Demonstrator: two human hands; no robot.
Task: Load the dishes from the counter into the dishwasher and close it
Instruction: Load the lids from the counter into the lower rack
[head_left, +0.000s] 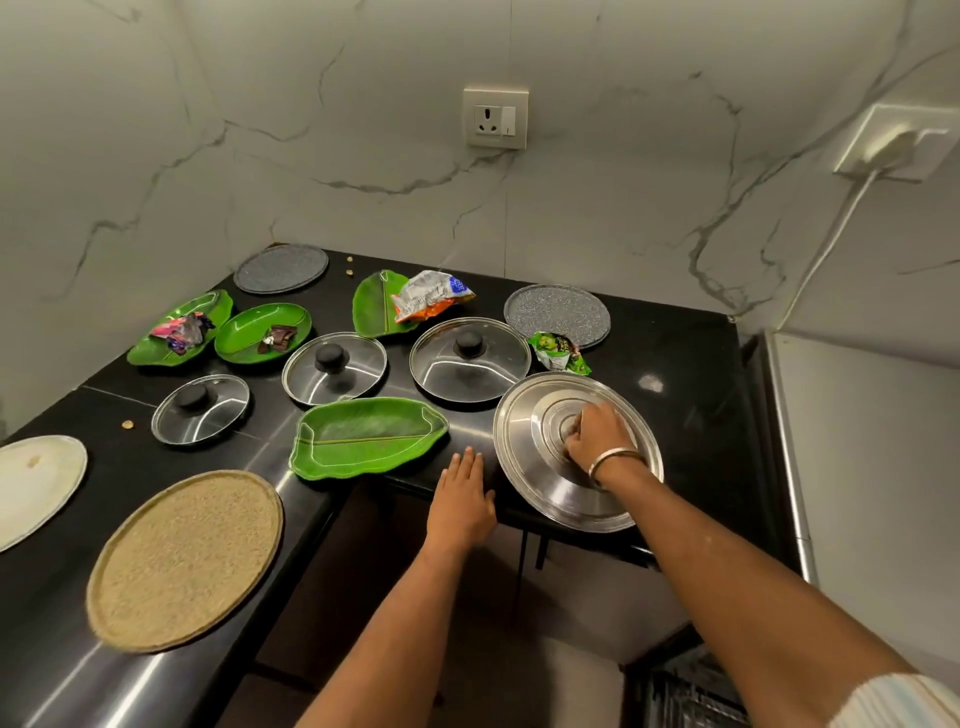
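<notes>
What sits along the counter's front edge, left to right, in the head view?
White plate → tan round plate → green leaf plate → left hand → steel lid with the right hand at its centre.

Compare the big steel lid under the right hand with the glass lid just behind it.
The large all-steel lid is opaque, with raised concentric rings; the glass lid with the black knob is see-through inside a steel rim. The steel lid is plainly wider. The right hand has its grip on the steel lid's centre; nothing touches the glass lid. The steel lid overhangs the black counter edge; the glass lid lies fully on it. Both are round.
</notes>
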